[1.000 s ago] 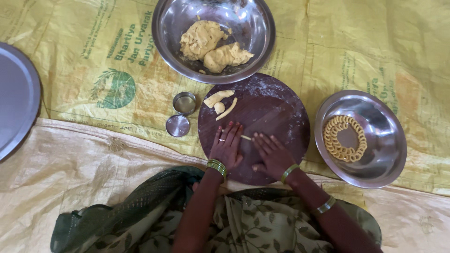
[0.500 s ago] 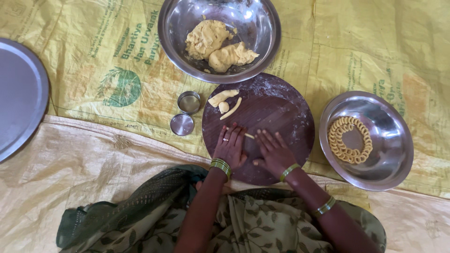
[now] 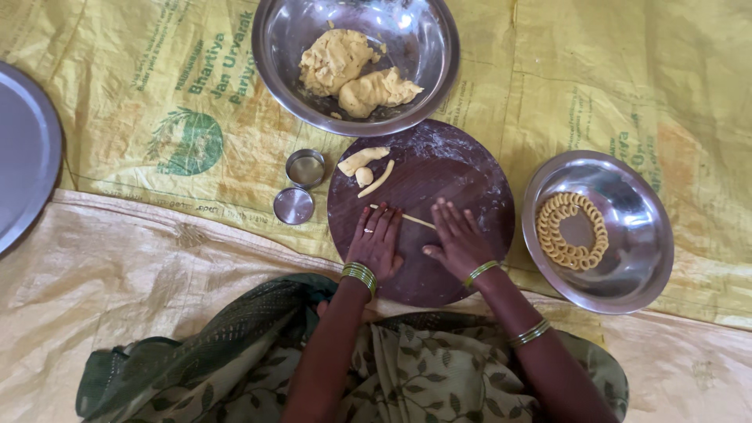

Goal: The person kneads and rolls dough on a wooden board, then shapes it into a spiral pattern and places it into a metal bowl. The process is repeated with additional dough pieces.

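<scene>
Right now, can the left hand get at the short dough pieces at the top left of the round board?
Probably yes. The left hand lies flat on the round board, on the thin dough strand. The dough pieces sit just beyond its fingertips on the same board, with bare board between and nothing blocking.

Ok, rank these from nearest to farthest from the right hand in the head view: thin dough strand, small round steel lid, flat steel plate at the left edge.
1. Thin dough strand, under the right hand fingertips.
2. Small round steel lid, left of the board.
3. Flat steel plate, far left edge.
</scene>
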